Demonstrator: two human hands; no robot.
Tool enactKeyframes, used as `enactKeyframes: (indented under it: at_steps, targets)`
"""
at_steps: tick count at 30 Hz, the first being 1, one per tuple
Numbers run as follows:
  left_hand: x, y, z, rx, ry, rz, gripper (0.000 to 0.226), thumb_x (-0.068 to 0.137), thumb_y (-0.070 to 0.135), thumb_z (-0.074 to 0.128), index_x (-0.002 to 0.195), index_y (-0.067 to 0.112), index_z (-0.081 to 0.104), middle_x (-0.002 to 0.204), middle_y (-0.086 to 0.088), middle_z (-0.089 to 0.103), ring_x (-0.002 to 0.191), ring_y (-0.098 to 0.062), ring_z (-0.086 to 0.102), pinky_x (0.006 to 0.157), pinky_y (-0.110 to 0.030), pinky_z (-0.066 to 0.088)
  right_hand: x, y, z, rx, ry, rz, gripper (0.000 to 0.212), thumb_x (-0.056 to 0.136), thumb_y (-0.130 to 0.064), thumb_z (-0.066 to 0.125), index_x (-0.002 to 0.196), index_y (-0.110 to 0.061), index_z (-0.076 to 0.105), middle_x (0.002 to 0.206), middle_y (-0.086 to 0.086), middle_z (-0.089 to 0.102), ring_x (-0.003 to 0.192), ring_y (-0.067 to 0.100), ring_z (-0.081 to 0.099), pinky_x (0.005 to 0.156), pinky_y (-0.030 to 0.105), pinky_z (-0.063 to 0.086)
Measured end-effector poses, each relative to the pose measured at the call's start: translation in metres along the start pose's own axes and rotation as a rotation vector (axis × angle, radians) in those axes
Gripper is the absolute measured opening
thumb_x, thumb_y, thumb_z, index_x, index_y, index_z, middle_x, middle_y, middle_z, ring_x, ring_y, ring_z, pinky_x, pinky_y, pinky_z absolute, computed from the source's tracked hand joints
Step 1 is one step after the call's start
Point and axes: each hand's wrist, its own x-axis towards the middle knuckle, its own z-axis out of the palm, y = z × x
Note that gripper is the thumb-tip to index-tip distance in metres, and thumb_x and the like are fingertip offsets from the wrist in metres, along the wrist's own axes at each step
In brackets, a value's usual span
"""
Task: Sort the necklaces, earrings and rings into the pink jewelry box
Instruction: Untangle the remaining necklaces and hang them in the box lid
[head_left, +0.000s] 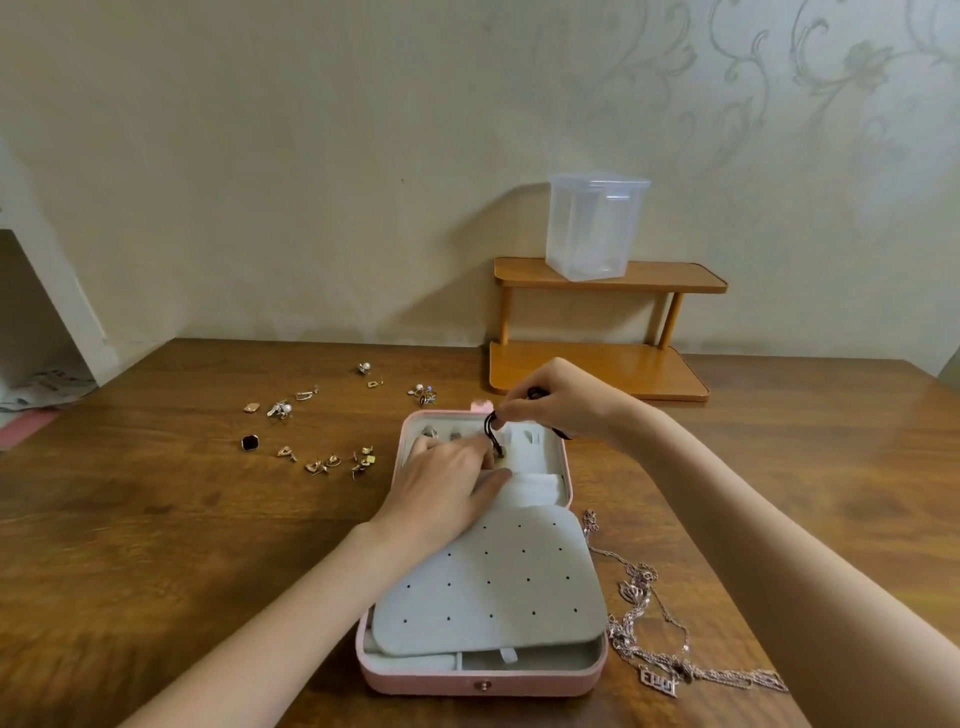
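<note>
Your right hand (556, 400) pinches a black cord necklace (493, 431) above the far half of the open pink jewelry box (483, 680), so it hangs free; your left hand (447, 488), fingers extended, rests inside, apparently steadying. Silver chains (649, 623) wait just right of the box, earrings (322, 447) lie scattered to its left.

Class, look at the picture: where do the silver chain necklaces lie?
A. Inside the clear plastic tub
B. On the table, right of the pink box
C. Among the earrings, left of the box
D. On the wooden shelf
B: the silver necklaces lie tangled on the table beside the right edge of the pink box.
</note>
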Motion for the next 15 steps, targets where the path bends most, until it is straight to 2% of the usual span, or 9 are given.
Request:
enactKeyframes:
  at_steps: [2, 3, 5, 7, 8, 10, 12, 15]
  targets:
    - [-0.005, 0.003, -0.003, 0.069, 0.099, 0.072, 0.02, 0.096, 0.037, 0.043, 0.087, 0.02, 0.048, 0.086, 0.006, 0.057, 0.086, -0.017, 0.056, 0.084, -0.026, 0.029, -0.003, -0.004, -0.007, 0.04, 0.005, -0.014, 0.018, 0.09, -0.021, 0.058, 0.089, -0.011, 0.074, 0.042, -0.01, 0.043, 0.042, 0.007, 0.027, 0.04, 0.016, 0.021]
    - [-0.007, 0.004, -0.002, 0.126, 0.163, 0.113, 0.023, 0.094, 0.037, 0.045, 0.084, 0.018, 0.052, 0.081, 0.004, 0.06, 0.079, -0.018, 0.058, 0.078, -0.025, 0.029, -0.004, -0.006, -0.011, 0.065, 0.009, -0.024, 0.018, 0.09, -0.021, 0.059, 0.088, -0.012, 0.074, 0.042, -0.01, 0.042, 0.043, 0.008, 0.027, 0.041, 0.017, 0.022]
    - [-0.009, 0.0, 0.002, 0.221, 0.29, 0.183, 0.029, 0.089, 0.037, 0.043, 0.074, 0.015, 0.056, 0.069, 0.002, 0.059, 0.065, -0.019, 0.058, 0.07, -0.026, 0.029, -0.007, -0.01, -0.018, 0.107, 0.012, -0.047, 0.018, 0.09, -0.023, 0.059, 0.085, -0.015, 0.074, 0.049, 0.0, 0.043, 0.047, 0.013, 0.029, 0.043, 0.019, 0.024]
    - [-0.01, -0.002, 0.005, 0.289, 0.353, 0.212, 0.032, 0.088, 0.037, 0.043, 0.071, 0.014, 0.057, 0.065, 0.001, 0.057, 0.063, -0.019, 0.056, 0.07, -0.028, 0.029, -0.009, -0.011, -0.021, 0.095, 0.009, -0.044, 0.019, 0.09, -0.026, 0.058, 0.08, -0.02, 0.073, 0.063, 0.016, 0.051, 0.055, 0.022, 0.035, 0.048, 0.024, 0.031]
    - [-0.01, -0.002, 0.005, 0.314, 0.369, 0.216, 0.033, 0.088, 0.038, 0.043, 0.07, 0.014, 0.057, 0.065, 0.001, 0.057, 0.063, -0.019, 0.056, 0.071, -0.028, 0.03, -0.011, -0.01, -0.021, 0.072, 0.008, -0.024, 0.02, 0.09, -0.027, 0.057, 0.08, -0.021, 0.073, 0.068, 0.018, 0.054, 0.057, 0.021, 0.037, 0.05, 0.024, 0.033]
    - [-0.011, -0.001, 0.005, 0.345, 0.391, 0.214, 0.037, 0.088, 0.042, 0.043, 0.068, 0.014, 0.056, 0.063, 0.001, 0.056, 0.062, -0.019, 0.056, 0.074, -0.029, 0.031, -0.013, -0.006, -0.02, -0.042, -0.014, 0.038, 0.02, 0.091, -0.026, 0.057, 0.084, -0.016, 0.073, 0.069, 0.009, 0.057, 0.053, 0.013, 0.038, 0.047, 0.018, 0.032]
    - [-0.01, -0.001, 0.006, 0.353, 0.409, 0.207, 0.041, 0.088, 0.045, 0.041, 0.067, 0.014, 0.056, 0.061, 0.002, 0.056, 0.06, -0.019, 0.056, 0.074, -0.029, 0.031, -0.013, -0.004, -0.015, -0.282, -0.014, 0.081, 0.02, 0.089, -0.026, 0.058, 0.09, -0.012, 0.072, 0.071, 0.002, 0.058, 0.053, 0.009, 0.041, 0.048, 0.016, 0.033]
    - [-0.009, -0.001, 0.007, 0.337, 0.432, 0.219, 0.043, 0.086, 0.049, 0.041, 0.066, 0.014, 0.056, 0.06, 0.001, 0.057, 0.059, -0.019, 0.056, 0.072, -0.03, 0.032, -0.016, -0.003, -0.007, -0.527, 0.074, 0.065, 0.022, 0.088, -0.027, 0.059, 0.096, -0.009, 0.069, 0.081, 0.002, 0.062, 0.065, 0.012, 0.054, 0.055, 0.018, 0.045]
